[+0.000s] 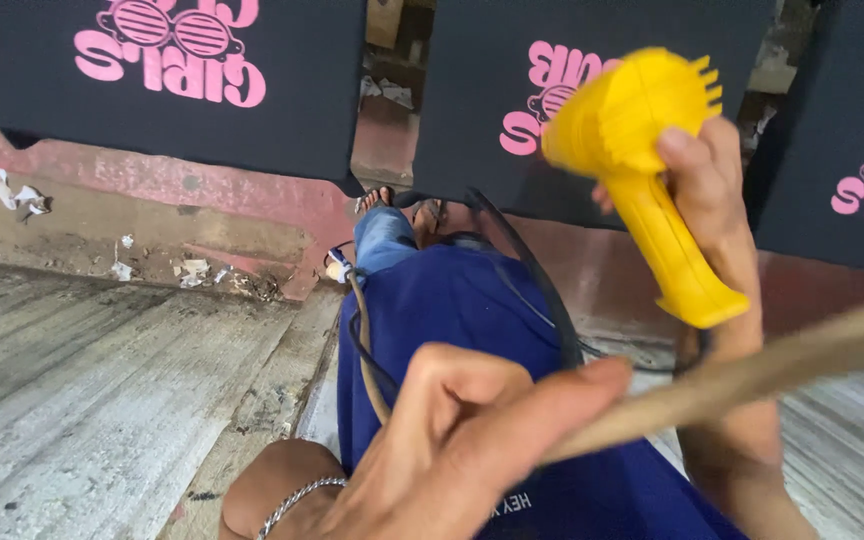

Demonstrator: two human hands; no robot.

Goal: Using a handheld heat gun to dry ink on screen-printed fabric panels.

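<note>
1. Up at the right of the head view, the yellow heat gun [642, 150] is raised in the right hand [717, 190], fingers wrapped round its grip, with its finned nozzle end turned toward the black panels behind.
2. Low at the centre, the left hand [462, 440] is closed on a tan cord [752, 375], pinched between thumb and curled fingers; the cord runs out to the right edge, blurred. A metal chain bracelet [297, 500] sits at that wrist.
3. Both hands are therefore closed on something, neither open.
4. Black cables [542, 290] loop over the person's blue garment [452, 310] between the two hands; where they end is hidden.
5. Beyond the lap, sandalled feet [402, 205] rest by a red-painted ledge [202, 195], under three black fabric panels [202, 90] printed with pink lettering and a sunglasses design.
6. Worn grey floor boards [102, 380] with scraps of paper litter [12, 190] lie to the left.
7. Judgement on handling: the gun is blurred, so a firm, steady wrist would help. It seems wise to keep the tan cord and the black cables off the nozzle and out of the hot airflow, and to hold the nozzle away from the garment and the left hand's fingers.
</note>
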